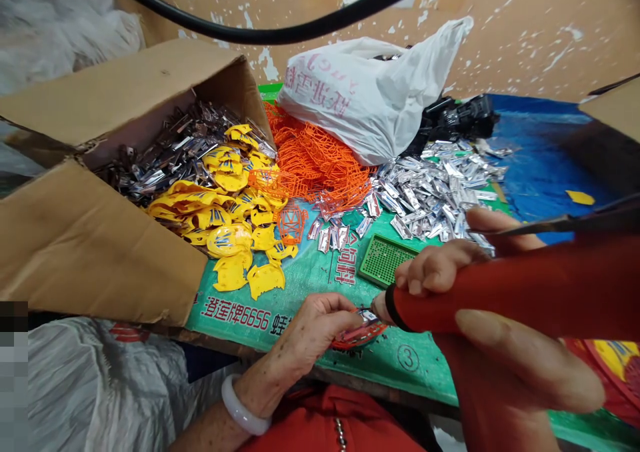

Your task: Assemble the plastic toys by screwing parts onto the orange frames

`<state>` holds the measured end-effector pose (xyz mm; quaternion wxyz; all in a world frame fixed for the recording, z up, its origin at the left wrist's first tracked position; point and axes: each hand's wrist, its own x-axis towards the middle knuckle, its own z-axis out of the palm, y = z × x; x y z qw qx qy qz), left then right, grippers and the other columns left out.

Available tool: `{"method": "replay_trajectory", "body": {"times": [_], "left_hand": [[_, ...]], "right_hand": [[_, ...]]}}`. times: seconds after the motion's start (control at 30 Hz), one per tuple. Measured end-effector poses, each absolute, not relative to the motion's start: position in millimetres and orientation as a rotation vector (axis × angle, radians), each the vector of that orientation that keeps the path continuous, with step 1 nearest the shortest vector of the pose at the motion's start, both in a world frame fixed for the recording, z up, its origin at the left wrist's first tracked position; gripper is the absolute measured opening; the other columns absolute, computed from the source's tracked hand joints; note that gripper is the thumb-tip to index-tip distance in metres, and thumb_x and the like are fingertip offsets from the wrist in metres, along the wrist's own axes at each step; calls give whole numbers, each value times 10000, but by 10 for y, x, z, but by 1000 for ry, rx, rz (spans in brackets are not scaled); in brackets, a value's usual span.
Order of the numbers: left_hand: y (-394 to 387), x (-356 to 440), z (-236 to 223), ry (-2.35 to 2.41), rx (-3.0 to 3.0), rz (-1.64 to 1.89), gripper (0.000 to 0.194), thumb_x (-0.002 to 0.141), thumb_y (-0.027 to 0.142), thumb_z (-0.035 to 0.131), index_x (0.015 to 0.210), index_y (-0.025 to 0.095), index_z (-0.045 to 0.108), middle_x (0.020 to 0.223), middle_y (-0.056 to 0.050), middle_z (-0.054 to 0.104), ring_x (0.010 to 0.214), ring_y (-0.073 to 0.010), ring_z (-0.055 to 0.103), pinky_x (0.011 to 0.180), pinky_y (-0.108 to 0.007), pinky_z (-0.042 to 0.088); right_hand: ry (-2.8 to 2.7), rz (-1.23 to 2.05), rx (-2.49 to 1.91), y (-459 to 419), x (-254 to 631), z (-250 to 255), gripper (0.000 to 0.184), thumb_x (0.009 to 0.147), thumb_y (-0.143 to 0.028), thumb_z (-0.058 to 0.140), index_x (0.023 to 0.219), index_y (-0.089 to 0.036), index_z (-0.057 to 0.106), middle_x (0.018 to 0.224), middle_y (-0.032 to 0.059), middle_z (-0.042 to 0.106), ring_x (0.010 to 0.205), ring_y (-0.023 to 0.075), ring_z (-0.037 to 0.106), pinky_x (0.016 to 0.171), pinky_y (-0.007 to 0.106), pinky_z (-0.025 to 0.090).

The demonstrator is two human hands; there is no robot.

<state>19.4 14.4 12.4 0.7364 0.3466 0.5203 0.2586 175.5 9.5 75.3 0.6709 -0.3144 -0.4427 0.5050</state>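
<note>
Head view of a bench covered with green printed sheeting. The left hand [320, 325] pinches a small red-rimmed assembly [361, 334] at its left side, on the near part of the sheeting [425, 359]. The right hand [493, 305] grasps a red cylindrical tool [520, 289] — its tip meets the assembly's upper right, so the piece lies between the two hands. Beyond it lie a green perforated tray [385, 260], silvery parts [430, 189], orange lattice pieces [320, 159] and yellow shells [230, 239] — the last spilling from an open carton [100, 239].
</note>
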Motion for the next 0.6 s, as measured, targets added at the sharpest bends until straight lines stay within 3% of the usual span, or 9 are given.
{"method": "replay_trajectory", "body": {"times": [0.3, 0.6], "left_hand": [[140, 132, -4, 1113, 696, 534, 114, 610, 252, 693, 640, 148, 655, 610, 16, 617, 553, -96, 500, 550, -233, 336], [137, 105, -64, 1068, 668, 530, 76, 637, 219, 676, 672, 151, 672, 625, 19, 619, 562, -95, 498, 568, -236, 340]], "right_hand": [[-1136, 1090, -731, 154, 1788, 688, 511, 683, -387, 760, 1154, -417, 563, 717, -20, 567, 639, 194, 546, 668, 397, 497], [-1189, 1117, -745, 132, 1937, 630, 587, 644, -389, 779, 1186, -377, 553, 729, 11, 588, 715, 237, 586, 693, 435, 519]]}}
